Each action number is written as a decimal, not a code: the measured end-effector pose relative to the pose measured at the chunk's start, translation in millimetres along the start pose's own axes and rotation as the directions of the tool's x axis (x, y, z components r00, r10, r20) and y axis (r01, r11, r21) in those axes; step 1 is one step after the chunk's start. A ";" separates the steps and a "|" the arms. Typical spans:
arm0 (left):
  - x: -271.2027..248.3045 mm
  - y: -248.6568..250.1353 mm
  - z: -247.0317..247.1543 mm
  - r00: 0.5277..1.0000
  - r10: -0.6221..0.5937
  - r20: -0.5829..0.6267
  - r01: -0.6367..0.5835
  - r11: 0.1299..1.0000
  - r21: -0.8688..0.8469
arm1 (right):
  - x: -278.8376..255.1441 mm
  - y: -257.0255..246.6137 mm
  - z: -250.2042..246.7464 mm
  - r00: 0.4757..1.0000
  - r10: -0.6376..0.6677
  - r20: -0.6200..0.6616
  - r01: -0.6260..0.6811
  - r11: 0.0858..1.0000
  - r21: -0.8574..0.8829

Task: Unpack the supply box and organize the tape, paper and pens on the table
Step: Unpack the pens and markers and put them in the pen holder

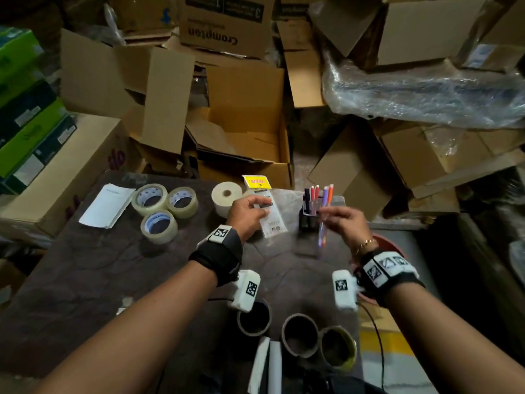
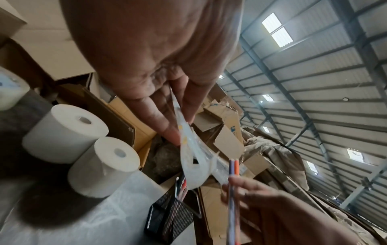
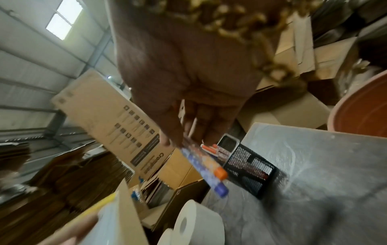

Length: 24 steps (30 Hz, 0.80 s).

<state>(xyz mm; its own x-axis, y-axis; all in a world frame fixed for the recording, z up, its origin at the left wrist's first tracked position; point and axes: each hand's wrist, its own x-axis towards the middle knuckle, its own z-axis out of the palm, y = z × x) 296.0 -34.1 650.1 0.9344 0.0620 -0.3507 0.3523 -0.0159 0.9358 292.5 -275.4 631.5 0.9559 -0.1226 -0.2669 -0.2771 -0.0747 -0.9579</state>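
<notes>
The black wire-mesh pen holder (image 1: 309, 216) stands at the far edge of the dark brown table (image 1: 85, 280), and everything else is placed from it. Just left of the holder, the left hand (image 1: 247, 213) pinches a clear plastic pen packet with a yellow header card (image 1: 262, 206) between thumb and fingers; the left wrist view shows the packet (image 2: 192, 159) hanging open and limp below the fingertips (image 2: 167, 131). Just right of the holder and a little nearer the person, the right hand (image 1: 342, 220) grips two pens, one with an orange cap and one with a purple cap (image 1: 326, 211), held together and upright with the caps up; the right wrist view shows the same pair (image 3: 206, 167) close to the holder (image 3: 249, 165), though not inside it. Four other pens (image 1: 312, 194) (caps red, pink and dark, as far as the blur allows) already stand in the holder.

Left of the holder, beyond the packet, two white paper rolls (image 2: 83, 149) stand on end side by side. Farther left lie three rolls of clear packing tape (image 1: 163, 209) clustered together, and farther left again a folded white sheet of paper (image 1: 106, 206) lies flat. Behind the holder, past the table edge, an open brown cardboard box (image 1: 244, 137) sits among other cartons.
</notes>
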 end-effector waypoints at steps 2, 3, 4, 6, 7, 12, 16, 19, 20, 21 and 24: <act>-3.8 -12.0 5.6 0.998 -0.031 0.048 0.030 0.999 0.018 | 30.3 1.0 -5.2 0.991 -0.069 -0.118 0.069 0.998 -0.004; -6.8 -16.3 8.0 0.997 -0.048 0.068 0.047 0.999 0.017 | 44.5 2.4 -6.0 0.982 -0.100 -0.161 0.096 0.995 -0.031; -9.4 -21.0 9.6 0.995 -0.063 0.083 0.062 0.998 0.018 | 57.6 3.8 -6.0 0.974 -0.125 -0.190 0.115 0.991 -0.063; -14.9 -29.0 11.8 0.989 -0.094 0.112 0.089 0.995 0.048 | 77.6 5.4 -2.7 0.963 -0.147 -0.226 0.123 0.986 -0.115; -17.7 -32.2 12.5 0.985 -0.113 0.129 0.104 0.992 0.076 | 85.3 7.2 0.1 0.960 -0.146 -0.239 0.117 0.984 -0.133; -23.4 -46.7 11.5 0.973 -0.165 0.163 0.140 0.978 0.152 | 102.8 31.0 16.0 0.959 -0.136 -0.247 0.070 0.964 -0.258; -18.7 -52.9 8.2 0.972 -0.184 0.148 0.155 0.970 0.186 | 99.1 44.2 15.1 0.958 -0.191 -0.214 0.100 0.922 -0.375; -14.4 -51.1 11.3 0.972 -0.183 0.146 0.152 0.967 0.203 | 89.6 42.7 8.0 0.947 -0.236 -0.217 0.129 0.900 -0.417; -13.2 -49.5 14.0 0.973 -0.180 0.145 0.150 0.969 0.198 | 86.5 43.0 3.9 0.947 -0.229 -0.227 0.122 0.906 -0.406; -12.8 -47.4 17.5 0.973 -0.177 0.148 0.149 0.971 0.185 | 81.7 41.6 -1.1 0.948 -0.215 -0.236 0.110 0.914 -0.390; -11.8 -43.7 27.9 0.974 -0.146 0.172 0.114 0.977 0.182 | 58.7 39.4 -12.5 0.938 -0.221 -0.269 0.115 0.926 -0.359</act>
<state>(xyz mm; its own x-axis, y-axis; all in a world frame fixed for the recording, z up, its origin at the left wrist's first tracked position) 271.0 -62.0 612.4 0.8679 -0.1088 -0.4847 0.4604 -0.1901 0.8671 336.5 -297.9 579.4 0.9312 -0.3643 -0.0104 -0.1816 -0.4389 -0.8800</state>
